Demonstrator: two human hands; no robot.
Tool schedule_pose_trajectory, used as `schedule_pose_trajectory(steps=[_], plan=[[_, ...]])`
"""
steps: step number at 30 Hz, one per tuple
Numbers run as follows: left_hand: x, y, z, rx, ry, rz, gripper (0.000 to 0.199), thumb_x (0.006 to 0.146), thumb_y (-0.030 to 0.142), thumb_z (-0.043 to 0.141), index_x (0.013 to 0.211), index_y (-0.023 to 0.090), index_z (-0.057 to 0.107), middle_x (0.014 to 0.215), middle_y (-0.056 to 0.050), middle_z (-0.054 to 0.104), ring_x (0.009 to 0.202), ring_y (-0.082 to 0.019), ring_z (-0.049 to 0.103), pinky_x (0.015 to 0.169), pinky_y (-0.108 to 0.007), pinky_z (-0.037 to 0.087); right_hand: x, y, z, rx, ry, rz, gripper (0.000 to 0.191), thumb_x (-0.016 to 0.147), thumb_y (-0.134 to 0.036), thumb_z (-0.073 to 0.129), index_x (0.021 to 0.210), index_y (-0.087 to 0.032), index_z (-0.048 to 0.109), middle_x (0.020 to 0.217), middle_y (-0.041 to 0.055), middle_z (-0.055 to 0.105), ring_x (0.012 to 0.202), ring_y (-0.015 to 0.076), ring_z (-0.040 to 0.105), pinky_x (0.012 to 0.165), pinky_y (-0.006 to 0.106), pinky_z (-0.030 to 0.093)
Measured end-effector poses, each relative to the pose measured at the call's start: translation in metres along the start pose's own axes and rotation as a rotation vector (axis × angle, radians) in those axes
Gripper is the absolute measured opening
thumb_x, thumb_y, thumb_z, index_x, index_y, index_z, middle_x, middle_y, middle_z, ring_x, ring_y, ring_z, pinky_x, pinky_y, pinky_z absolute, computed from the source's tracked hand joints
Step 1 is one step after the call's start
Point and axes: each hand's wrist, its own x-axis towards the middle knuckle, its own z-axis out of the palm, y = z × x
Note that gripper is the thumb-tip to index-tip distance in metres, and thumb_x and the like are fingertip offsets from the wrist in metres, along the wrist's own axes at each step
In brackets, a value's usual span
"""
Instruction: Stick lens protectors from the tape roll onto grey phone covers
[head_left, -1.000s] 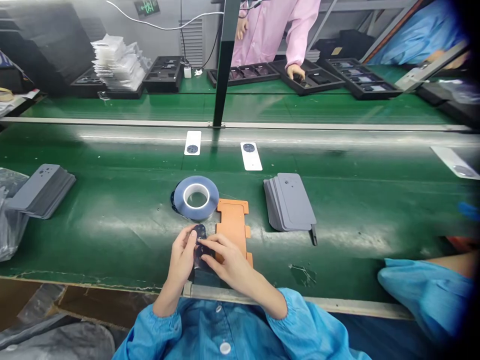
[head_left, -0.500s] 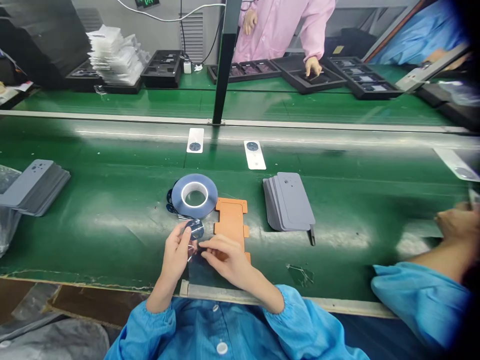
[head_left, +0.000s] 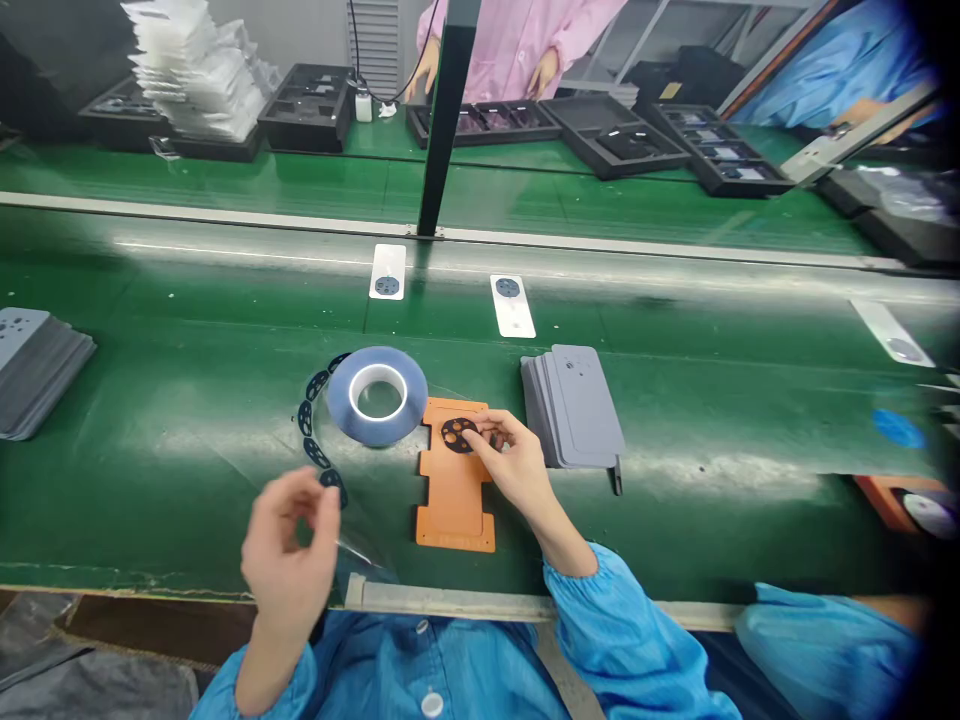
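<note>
One long green worktop [head_left: 187, 390] stretches in front of a person in blue sleeves [head_left: 630, 620]. Across the far side, someone in pink [head_left: 517, 50] stands behind black trays [head_left: 637, 168]. Nearer, a stack of grey sheets [head_left: 589, 410] sits to the right of an orange plate [head_left: 454, 500]. The left hand [head_left: 289, 560], blurred, curls fingers toward thumb at the lower end of a strip of dark pieces [head_left: 305, 418]; whether it grips that, I can't tell. The right hand [head_left: 517, 460] is pinched narrow on the edge of a black disc. A roll of bluish tape [head_left: 379, 432] lies flat beside the strip. Smallest is that black disc [head_left: 458, 435], pierced with holes, over the orange plate's upper end.
</note>
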Motion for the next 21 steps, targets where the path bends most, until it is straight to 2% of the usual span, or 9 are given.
schedule_pose_trajectory(steps=[1, 2, 3, 5, 8, 10, 13, 21], plan=[[-0.005, 0.007, 0.009, -0.017, -0.169, 0.025, 0.016, 0.092, 0.027, 0.065, 0.107, 0.021, 0.066, 0.093, -0.003, 0.066, 0.077, -0.013, 0.064, 0.069, -0.024, 0.055, 0.002, 0.001, 0.002, 0.005, 0.009, 0.000, 0.022, 0.082, -0.037, 0.073, 0.094, -0.019, 0.071, 0.078, 0.0027, 0.068, 0.066, 0.0160, 0.058, 0.061, 0.030, 0.046], [-0.008, 0.013, 0.021, -0.007, -0.345, 0.040, 0.012, 0.095, 0.026, 0.060, 0.103, 0.021, 0.067, 0.093, -0.004, 0.068, 0.078, -0.014, 0.066, 0.069, -0.025, 0.056, 0.003, 0.002, 0.004, 0.005, 0.020, 0.000, 0.022, 0.082, -0.037, 0.073, 0.095, -0.019, 0.070, 0.077, 0.0022, 0.068, 0.066, 0.0158, 0.057, 0.062, 0.030, 0.046], [-0.010, 0.016, 0.034, 0.013, -0.464, 0.052, 0.015, 0.097, 0.026, 0.056, 0.105, 0.021, 0.067, 0.096, -0.006, 0.069, 0.080, -0.016, 0.067, 0.068, -0.025, 0.057, 0.004, 0.002, 0.007, -0.002, 0.031, -0.001, 0.021, 0.082, -0.036, 0.073, 0.094, -0.019, 0.070, 0.076, 0.0017, 0.067, 0.066, 0.0156, 0.057, 0.062, 0.030, 0.047], [-0.011, 0.015, 0.060, 0.092, -0.591, 0.071, 0.022, 0.098, 0.025, 0.051, 0.115, 0.021, 0.066, 0.106, -0.008, 0.070, 0.087, -0.018, 0.069, 0.072, -0.028, 0.059, 0.004, 0.004, 0.011, -0.039, 0.053, -0.011, 0.018, 0.084, -0.034, 0.071, 0.094, -0.019, 0.069, 0.075, 0.0007, 0.064, 0.065, 0.0152, 0.055, 0.063, 0.030, 0.047], [-0.008, 0.005, 0.090, 0.209, -0.627, 0.125, 0.032, 0.098, 0.022, 0.050, 0.128, 0.020, 0.061, 0.123, -0.012, 0.068, 0.103, -0.024, 0.070, 0.089, -0.037, 0.059, 0.003, 0.006, 0.016, -0.121, 0.081, -0.078, 0.012, 0.087, -0.028, 0.066, 0.097, -0.021, 0.070, 0.078, 0.0003, 0.061, 0.066, 0.0152, 0.052, 0.065, 0.030, 0.047], [-0.007, -0.002, 0.100, 0.245, -0.635, 0.167, 0.036, 0.098, 0.020, 0.050, 0.132, 0.019, 0.059, 0.129, -0.013, 0.066, 0.113, -0.026, 0.068, 0.096, -0.041, 0.057, 0.002, 0.008, 0.018, -0.156, 0.093, -0.122, 0.014, 0.088, -0.024, 0.064, 0.101, -0.023, 0.070, 0.082, 0.0004, 0.060, 0.067, 0.0151, 0.052, 0.066, 0.030, 0.047], [-0.007, -0.007, 0.104, 0.272, -0.650, 0.221, 0.039, 0.097, 0.022, 0.051, 0.136, 0.019, 0.057, 0.131, -0.013, 0.065, 0.120, -0.028, 0.065, 0.100, -0.041, 0.056, 0.001, 0.009, 0.018, -0.169, 0.105, -0.147, 0.017, 0.090, -0.021, 0.062, 0.104, -0.024, 0.070, 0.085, 0.0007, 0.058, 0.067, 0.0148, 0.052, 0.066, 0.030, 0.048], [-0.007, -0.009, 0.106, 0.309, -0.678, 0.295, 0.042, 0.098, 0.024, 0.051, 0.141, 0.020, 0.054, 0.131, -0.014, 0.064, 0.121, -0.028, 0.064, 0.100, -0.040, 0.057, 0.000, 0.012, 0.015, -0.168, 0.103, -0.163, 0.018, 0.091, -0.019, 0.061, 0.106, -0.024, 0.069, 0.090, 0.0024, 0.062, 0.068, 0.0156, 0.054, 0.068, 0.033, 0.052]])
